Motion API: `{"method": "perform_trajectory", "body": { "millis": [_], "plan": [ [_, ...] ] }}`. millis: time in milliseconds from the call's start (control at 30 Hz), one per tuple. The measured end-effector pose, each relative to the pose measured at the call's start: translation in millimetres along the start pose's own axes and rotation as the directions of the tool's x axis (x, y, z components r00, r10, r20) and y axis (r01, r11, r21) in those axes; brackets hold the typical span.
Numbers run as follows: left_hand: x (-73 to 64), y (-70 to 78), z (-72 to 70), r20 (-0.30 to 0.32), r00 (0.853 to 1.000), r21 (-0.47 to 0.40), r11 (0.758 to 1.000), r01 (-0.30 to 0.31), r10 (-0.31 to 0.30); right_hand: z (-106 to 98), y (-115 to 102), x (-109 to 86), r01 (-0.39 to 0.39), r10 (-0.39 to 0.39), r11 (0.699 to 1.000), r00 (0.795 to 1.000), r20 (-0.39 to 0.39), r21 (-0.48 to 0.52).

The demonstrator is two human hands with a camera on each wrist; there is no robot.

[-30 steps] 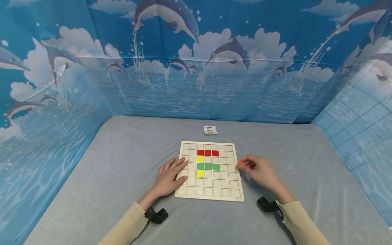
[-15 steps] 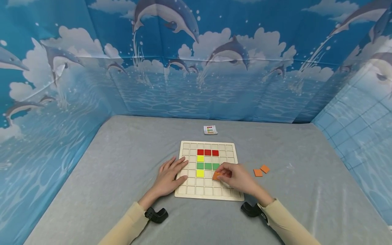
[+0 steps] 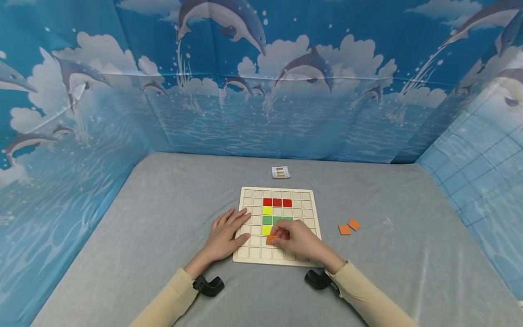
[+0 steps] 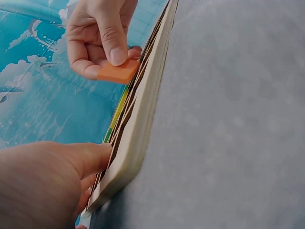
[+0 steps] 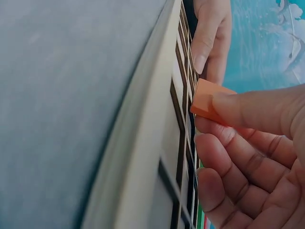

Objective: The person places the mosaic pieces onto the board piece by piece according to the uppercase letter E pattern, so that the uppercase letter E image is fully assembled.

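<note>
A wooden grid board point(image 3: 253, 254) lies flat on the grey table. Set in its cells are a row of red tiles point(image 3: 277, 202), two yellow tiles point(image 3: 267, 210) and a row of green tiles point(image 3: 267, 220), partly covered by the right hand. My right hand point(image 3: 300, 238) pinches an orange tile point(image 5: 205, 98) between thumb and fingers, just over the cells below the lower yellow tile. Whether the tile touches the board I cannot tell. My left hand point(image 3: 226, 234) rests on the board's left edge with its fingers spread, and its thumb point(image 4: 95, 157) lies on the rim.
Two more orange tiles point(image 3: 344, 230) lie on the table point(image 3: 392, 254) to the right of the board. A small card point(image 3: 280, 172) with a printed coloured grid lies beyond the board's far edge. A dolphin-print curtain point(image 3: 204, 118) encloses the back and sides.
My right hand has carried the orange tile leftward from the board's right edge to below the yellow tile. That uncovered the two loose orange tiles. My left hand has stayed in place.
</note>
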State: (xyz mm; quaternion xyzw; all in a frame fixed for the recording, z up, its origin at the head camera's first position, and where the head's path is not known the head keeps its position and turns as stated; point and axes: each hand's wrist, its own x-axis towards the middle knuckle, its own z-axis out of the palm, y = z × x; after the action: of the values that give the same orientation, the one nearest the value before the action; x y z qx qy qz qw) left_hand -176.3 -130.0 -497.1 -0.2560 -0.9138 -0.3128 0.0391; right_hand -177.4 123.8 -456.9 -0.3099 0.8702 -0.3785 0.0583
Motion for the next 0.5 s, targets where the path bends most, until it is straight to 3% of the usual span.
{"method": "perform_trajectory", "body": {
  "millis": [500],
  "plan": [
    [0.1,0.0,0.1,-0.006,1.000,-0.002,1.000,0.001,-0.001,12.7,-9.4,7.9,-0.051,0.048,0.997,0.998,-0.043,-0.062]
  ]
}}
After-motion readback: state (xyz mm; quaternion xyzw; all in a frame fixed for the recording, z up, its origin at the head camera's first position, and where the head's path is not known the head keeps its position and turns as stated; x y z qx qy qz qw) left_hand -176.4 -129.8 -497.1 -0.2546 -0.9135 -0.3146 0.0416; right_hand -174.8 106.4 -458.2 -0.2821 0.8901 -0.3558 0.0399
